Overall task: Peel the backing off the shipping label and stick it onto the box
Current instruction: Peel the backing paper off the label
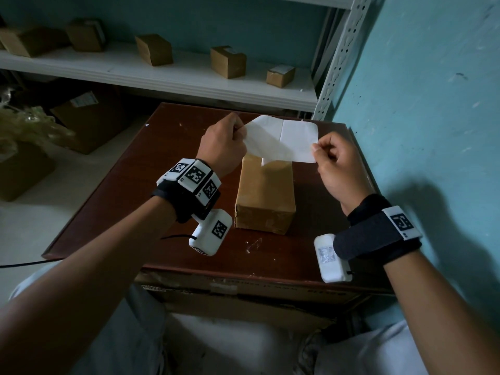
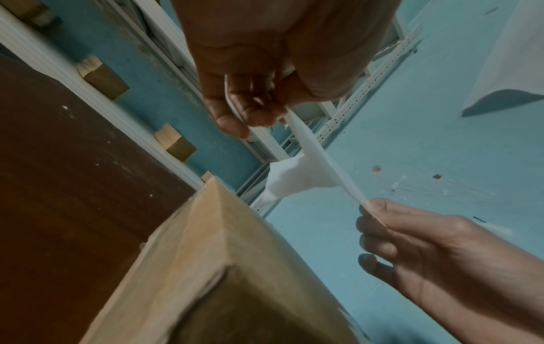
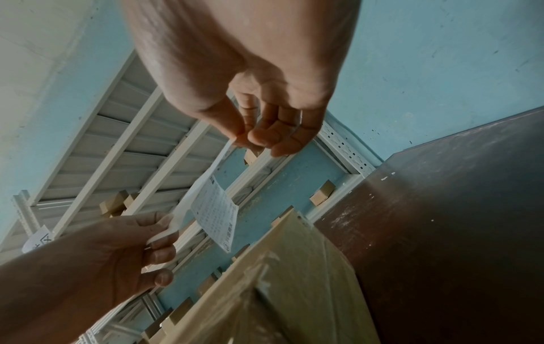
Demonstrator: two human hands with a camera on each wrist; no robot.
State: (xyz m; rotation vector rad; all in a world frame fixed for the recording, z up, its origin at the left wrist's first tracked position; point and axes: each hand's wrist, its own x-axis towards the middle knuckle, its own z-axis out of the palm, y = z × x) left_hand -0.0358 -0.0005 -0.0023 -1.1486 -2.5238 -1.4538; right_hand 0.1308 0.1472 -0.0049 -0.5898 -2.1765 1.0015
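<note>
Hands two, label one, box one

White shipping label partly peeled from backing, held above the tan box, box lying on table

hands pinching label, over box

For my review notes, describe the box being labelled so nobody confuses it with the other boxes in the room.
Start at the dark brown table against the turquoise wall. The box sits alone at its middle, below the white label sheet pinched by the left hand and right hand. Unlike the smaller boxes on the white shelf, it is within reach, long, tan and wrapped in glossy tape.
</note>
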